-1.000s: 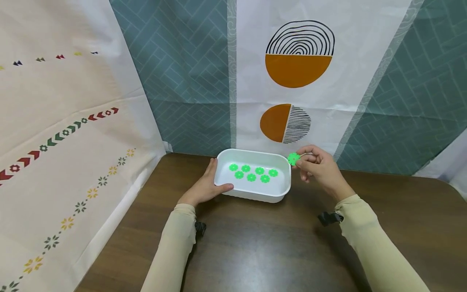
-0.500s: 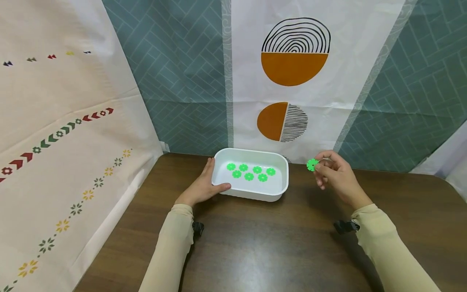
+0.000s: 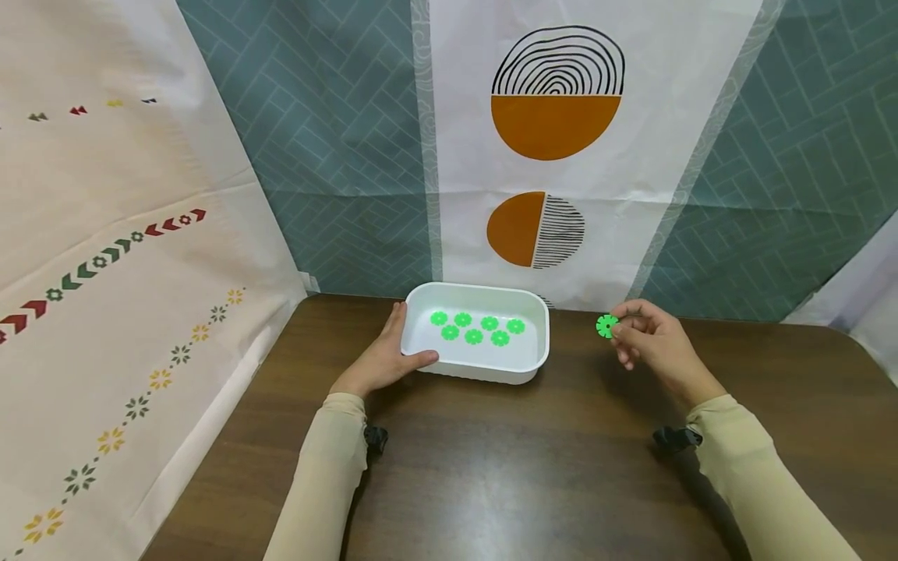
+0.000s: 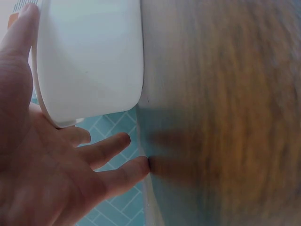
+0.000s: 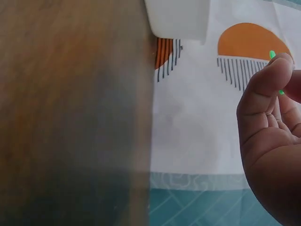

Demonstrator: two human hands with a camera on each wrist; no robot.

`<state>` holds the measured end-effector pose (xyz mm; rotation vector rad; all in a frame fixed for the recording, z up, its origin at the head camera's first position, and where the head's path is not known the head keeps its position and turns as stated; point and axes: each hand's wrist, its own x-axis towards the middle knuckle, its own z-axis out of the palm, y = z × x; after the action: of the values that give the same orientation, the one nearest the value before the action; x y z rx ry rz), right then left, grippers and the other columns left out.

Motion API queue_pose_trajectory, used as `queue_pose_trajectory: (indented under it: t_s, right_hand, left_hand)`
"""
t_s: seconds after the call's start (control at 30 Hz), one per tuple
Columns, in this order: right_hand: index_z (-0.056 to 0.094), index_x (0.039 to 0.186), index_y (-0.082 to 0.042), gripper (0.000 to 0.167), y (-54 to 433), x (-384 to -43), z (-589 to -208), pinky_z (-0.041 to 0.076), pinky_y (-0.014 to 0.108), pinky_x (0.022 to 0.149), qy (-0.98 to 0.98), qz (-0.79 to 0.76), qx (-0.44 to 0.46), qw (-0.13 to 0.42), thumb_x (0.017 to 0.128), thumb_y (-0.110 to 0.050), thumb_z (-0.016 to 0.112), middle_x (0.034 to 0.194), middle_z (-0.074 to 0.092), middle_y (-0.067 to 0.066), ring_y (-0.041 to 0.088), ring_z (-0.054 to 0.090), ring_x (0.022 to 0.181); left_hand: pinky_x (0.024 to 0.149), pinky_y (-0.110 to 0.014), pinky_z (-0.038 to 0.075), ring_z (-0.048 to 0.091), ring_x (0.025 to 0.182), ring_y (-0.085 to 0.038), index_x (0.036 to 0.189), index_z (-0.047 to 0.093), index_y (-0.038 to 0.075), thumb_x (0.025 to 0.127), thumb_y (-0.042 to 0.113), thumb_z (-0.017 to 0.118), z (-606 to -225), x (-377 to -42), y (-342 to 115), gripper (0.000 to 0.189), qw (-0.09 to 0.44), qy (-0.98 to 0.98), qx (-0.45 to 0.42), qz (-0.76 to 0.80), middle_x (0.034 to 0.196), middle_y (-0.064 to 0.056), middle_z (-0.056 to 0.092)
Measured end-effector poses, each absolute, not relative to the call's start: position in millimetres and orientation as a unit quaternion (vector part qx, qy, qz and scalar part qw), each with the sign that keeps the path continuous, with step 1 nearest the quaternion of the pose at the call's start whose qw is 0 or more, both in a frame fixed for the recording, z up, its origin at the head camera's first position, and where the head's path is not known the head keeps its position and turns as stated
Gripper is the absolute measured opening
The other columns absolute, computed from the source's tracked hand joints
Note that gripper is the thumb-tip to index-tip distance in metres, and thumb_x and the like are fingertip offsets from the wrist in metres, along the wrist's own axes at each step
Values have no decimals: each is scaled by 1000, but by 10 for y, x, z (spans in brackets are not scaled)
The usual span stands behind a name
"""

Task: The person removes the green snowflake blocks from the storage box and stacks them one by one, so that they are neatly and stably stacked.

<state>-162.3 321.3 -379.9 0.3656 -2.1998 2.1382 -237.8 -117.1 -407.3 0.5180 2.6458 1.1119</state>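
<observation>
In the head view, a white rectangular plastic basin (image 3: pixel 477 373) stands at the back of the table with several green flower-shaped discs (image 3: pixel 473 336) lying flat inside. My left hand (image 3: pixel 382 354) rests against its left end, thumb over the front rim. The left wrist view shows the other fingers (image 4: pixel 120 176) stretched out and spread beside the basin wall. To the right of the basin, my right hand (image 3: pixel 659 343) pinches another green flower-shaped disc (image 3: pixel 606 326) between thumb and forefinger, above the table. Only slivers of that disc show in the right wrist view.
A dark brown wooden table (image 3: pixel 477 467) lies beneath everything. Behind it hangs a teal and white cloth (image 3: pixel 463 156) with orange and black shapes. A cream patterned cloth (image 3: pixel 140 327) borders the left side. Each wrist carries a small black device (image 3: pixel 677 439).
My right hand has moved right, away from the basin's right rim, with the green disc still pinched. The left hand stays on the basin. The head view has shifted slightly.
</observation>
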Motion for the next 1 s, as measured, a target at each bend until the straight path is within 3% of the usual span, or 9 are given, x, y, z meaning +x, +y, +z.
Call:
queue_pose_trajectory:
  t_s: [0.23,0.5,0.67,1.0]
  right_hand:
    - [52,113,7,17,3351,-1634,-3925,52,27,50,-732,677,75,2,99,2,61,80,64,9,17,58,55]
    - [48,126,8,31,3509,-1724,-4078,56,34,58,-785,616,2,-64,102,-8,59,89,65,19,18,61,62]
    - [46,129,9,34,3575,-1809,-4131,56,34,61,-792,601,-28,-98,103,-10,58,91,64,16,18,60,65]
    - [46,131,10,35,3583,-1860,-4195,57,35,62,-794,589,-60,-139,101,-6,57,87,66,12,17,62,64]
  left_hand:
    - [116,-54,23,10,151,-37,162,-9,10,85,59,75,-4070,-2380,-1150,123,115,901,177,379,167,-15,-10]
    - [116,-53,22,10,151,-36,162,-9,12,86,57,75,-4083,-2390,-1162,122,116,898,175,386,168,-14,-11]
    - [116,-54,21,10,151,-37,162,-8,11,86,53,77,-4065,-2387,-1164,121,111,898,177,387,167,-15,-10]
    - [115,-56,24,8,152,-36,163,4,17,85,45,81,-4090,-2402,-1162,114,95,888,187,408,167,-18,-2]
